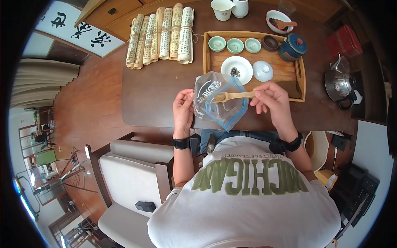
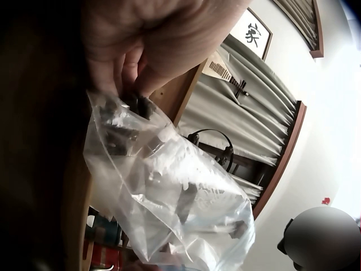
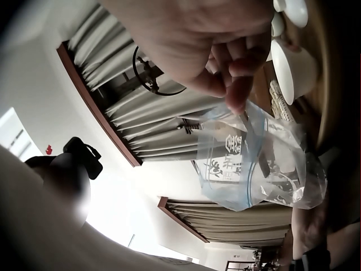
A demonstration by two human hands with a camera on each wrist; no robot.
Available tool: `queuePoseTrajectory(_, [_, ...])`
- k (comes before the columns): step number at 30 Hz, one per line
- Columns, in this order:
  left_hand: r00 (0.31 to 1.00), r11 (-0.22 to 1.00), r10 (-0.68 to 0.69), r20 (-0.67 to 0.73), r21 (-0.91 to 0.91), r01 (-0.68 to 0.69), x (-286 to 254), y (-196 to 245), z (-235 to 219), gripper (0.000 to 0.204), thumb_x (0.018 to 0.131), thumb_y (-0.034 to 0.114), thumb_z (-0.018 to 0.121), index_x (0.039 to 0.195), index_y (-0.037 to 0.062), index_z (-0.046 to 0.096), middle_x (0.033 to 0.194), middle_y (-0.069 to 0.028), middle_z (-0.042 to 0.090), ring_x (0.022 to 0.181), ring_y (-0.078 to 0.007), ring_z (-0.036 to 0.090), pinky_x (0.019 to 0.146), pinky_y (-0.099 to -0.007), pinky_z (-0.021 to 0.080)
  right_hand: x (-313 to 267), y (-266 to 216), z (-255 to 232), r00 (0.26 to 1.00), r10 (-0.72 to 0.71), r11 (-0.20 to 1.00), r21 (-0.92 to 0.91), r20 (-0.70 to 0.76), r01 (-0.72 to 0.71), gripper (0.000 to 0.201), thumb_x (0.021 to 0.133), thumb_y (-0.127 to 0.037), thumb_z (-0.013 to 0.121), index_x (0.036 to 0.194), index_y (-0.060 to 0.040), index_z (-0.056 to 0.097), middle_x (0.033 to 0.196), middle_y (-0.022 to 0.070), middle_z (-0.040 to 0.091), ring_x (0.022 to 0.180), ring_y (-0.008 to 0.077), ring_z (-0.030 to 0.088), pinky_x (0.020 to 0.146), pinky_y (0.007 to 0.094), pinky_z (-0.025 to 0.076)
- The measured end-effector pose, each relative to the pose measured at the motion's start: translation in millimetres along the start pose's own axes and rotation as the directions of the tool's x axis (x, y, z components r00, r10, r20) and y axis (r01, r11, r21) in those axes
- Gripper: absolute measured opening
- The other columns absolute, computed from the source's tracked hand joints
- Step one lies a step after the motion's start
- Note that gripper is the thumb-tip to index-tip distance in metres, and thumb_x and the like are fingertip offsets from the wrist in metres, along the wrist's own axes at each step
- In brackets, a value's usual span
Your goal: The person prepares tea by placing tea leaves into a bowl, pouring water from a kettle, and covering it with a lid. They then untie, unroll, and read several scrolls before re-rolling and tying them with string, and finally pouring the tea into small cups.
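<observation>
My left hand (image 1: 182,111) pinches the closed end of a clear zip bag (image 1: 204,87) with white printed characters and a blue zip strip. The bag lies on its side in the air over the table's front edge, its mouth facing right. Between thumb and fingers my right hand (image 1: 276,105) pinches the handle of a wooden scoop (image 1: 240,95). The scoop's head reaches through the mouth into the bag. Just beyond the bag, a white dish (image 1: 247,70) holds a small heap of dark leaves. Seen in the left wrist view, the bag's plastic (image 2: 186,197) is creased.
A wooden tray (image 1: 285,76) carries the dish, a white lidded cup (image 1: 262,71), pale green cups (image 1: 235,46), a brown cup (image 1: 270,42) and a blue canister (image 1: 292,48). A kettle (image 1: 340,82) stands right; rolled bamboo scrolls (image 1: 165,35) lie left. Behind are a pitcher (image 1: 222,11) and bowl (image 1: 271,15).
</observation>
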State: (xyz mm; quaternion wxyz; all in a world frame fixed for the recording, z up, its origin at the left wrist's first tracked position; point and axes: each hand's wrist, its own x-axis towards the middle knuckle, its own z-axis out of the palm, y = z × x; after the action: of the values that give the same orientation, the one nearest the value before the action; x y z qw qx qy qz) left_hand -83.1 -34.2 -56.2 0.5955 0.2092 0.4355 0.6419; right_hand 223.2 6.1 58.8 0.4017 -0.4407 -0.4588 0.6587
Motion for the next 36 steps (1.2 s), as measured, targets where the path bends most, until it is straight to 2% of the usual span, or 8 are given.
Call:
queuePoseTrajectory(7, [1.0,1.0,-0.012,0.0,0.012,0.012,5,-4,-3,0.015,0.105,0.003,0.058,0.118,-0.0036,0.063,0.102,-0.0072,0.072,0.091,-0.0106,0.069,0.084,-0.0246,0.057,-10,-17,-36,0.996,0.001,0.986,0.168,-0.094,0.014,0.013,0.099,-0.017,0.066,0.105,-0.0046,0.067,0.077,0.0098,0.073,0.054,0.0097,0.059,0.049,0.0208,0.038])
queuePoseTrajectory(11, [1.0,1.0,-0.025,-0.003,0.01,0.025,5,-2,0,0.016,0.105,0.003,0.058,0.118,-0.0037,0.063,0.103,-0.0074,0.072,0.092,-0.0112,0.069,0.085,-0.0252,0.057,-9,-25,-51,0.979,-0.114,0.962,0.226,-0.169,0.151,0.014,0.1,-0.018,0.065,0.105,-0.0044,0.067,0.077,0.0091,0.071,0.053,0.0101,0.058,0.049,0.0215,0.038])
queuePoseTrajectory(17, [1.0,0.999,-0.03,0.01,0.017,0.029,6,-5,-5,0.016,0.105,0.004,0.058,0.118,-0.0036,0.063,0.104,-0.0074,0.072,0.092,-0.0114,0.069,0.085,-0.0254,0.057,10,-7,-43,0.863,-0.399,0.916,-0.188,-0.31,0.355,0.012,0.1,-0.01,0.066,0.109,-0.0022,0.068,0.079,0.0089,0.072,0.057,0.0114,0.059,0.054,0.0244,0.045])
queuePoseTrajectory(19, [0.999,0.999,-0.035,0.012,0.012,0.035,7,-5,-6,0.015,0.105,0.004,0.058,0.118,-0.0037,0.063,0.104,-0.0074,0.072,0.092,-0.0113,0.069,0.085,-0.0253,0.057,13,7,-41,0.811,-0.539,0.787,-0.48,-0.227,0.388,0.011,0.098,-0.007,0.068,0.108,-0.0021,0.069,0.078,0.0092,0.071,0.057,0.0134,0.06,0.056,0.0264,0.048])
queuePoseTrajectory(21, [0.999,0.999,-0.036,0.009,0.005,0.036,6,-5,-5,0.015,0.105,0.003,0.058,0.118,-0.0037,0.063,0.104,-0.0072,0.072,0.091,-0.0112,0.068,0.084,-0.0251,0.057,10,15,-42,0.77,-0.636,0.502,-0.783,-0.046,0.367,0.01,0.095,-0.005,0.07,0.105,-0.0023,0.071,0.077,0.0099,0.07,0.058,0.0159,0.061,0.059,0.0285,0.05])
queuePoseTrajectory(25, [0.999,0.999,-0.034,0.005,-0.003,0.034,5,-3,-3,0.015,0.105,0.003,0.058,0.118,-0.0037,0.063,0.103,-0.0067,0.072,0.091,-0.0109,0.068,0.084,-0.0248,0.057,10,4,-33,0.601,-0.774,0.169,-0.85,0.199,0.5,0.014,0.088,-0.004,0.076,0.102,-0.0048,0.073,0.081,0.0106,0.072,0.066,0.0262,0.069,0.06,0.035,0.053])
queuePoseTrajectory(30, [0.999,0.999,-0.032,0.027,-0.022,0.032,6,-3,-2,0.015,0.105,0.002,0.058,0.117,-0.0039,0.063,0.102,-0.0066,0.071,0.091,-0.0109,0.068,0.084,-0.025,0.058,8,5,-34,0.572,-0.779,0.106,-0.844,0.258,0.525,0.017,0.087,-0.004,0.077,0.103,-0.0053,0.072,0.08,0.0103,0.071,0.068,0.0279,0.07,0.06,0.0366,0.053])
queuePoseTrajectory(36, [0.999,0.999,-0.021,0.029,-0.046,0.023,5,-1,1,0.015,0.105,0.002,0.058,0.118,-0.0041,0.063,0.102,-0.0066,0.071,0.09,-0.011,0.068,0.084,-0.0252,0.058,8,6,-33,0.585,-0.783,0.154,-0.844,0.213,0.513,0.016,0.087,-0.003,0.077,0.102,-0.0049,0.072,0.077,0.0104,0.07,0.066,0.0278,0.069,0.06,0.0364,0.052])
